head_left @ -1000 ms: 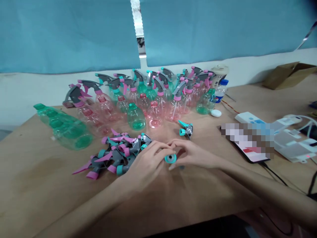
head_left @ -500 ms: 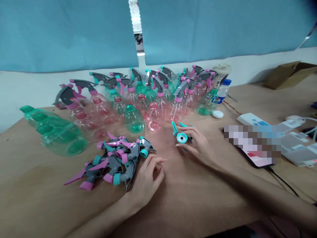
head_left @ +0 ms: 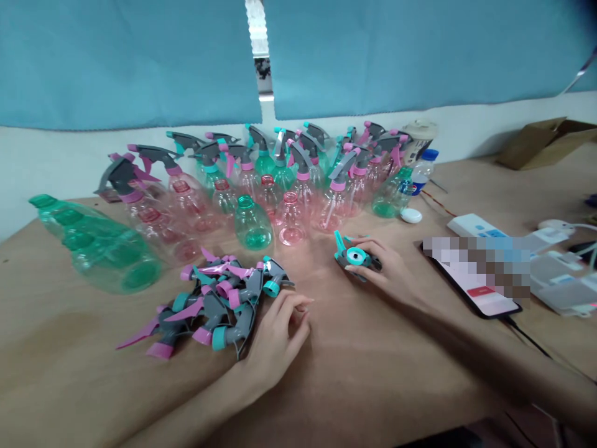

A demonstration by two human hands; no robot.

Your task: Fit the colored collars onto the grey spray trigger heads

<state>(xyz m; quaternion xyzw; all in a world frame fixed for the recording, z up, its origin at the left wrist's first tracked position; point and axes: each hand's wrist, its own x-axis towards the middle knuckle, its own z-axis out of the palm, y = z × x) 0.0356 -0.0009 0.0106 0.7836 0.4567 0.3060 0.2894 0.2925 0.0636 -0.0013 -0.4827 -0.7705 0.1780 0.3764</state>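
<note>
Head view: a sprayer (head_left: 349,257) is now held by the right hand (head_left: 390,270) alone, so left of that grip the empty left hand (head_left: 277,331) is freed.

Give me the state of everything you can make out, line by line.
Left hand: curled, holding nothing visible
Right hand: gripping the turquoise-collared spray head
Piled spray heads: off bottles
Front green bottle: upright, open-necked
Front pink bottle: upright, open-necked
Blue-capped bottle: upright, capped
Phone: screen lit, cable attached
</note>
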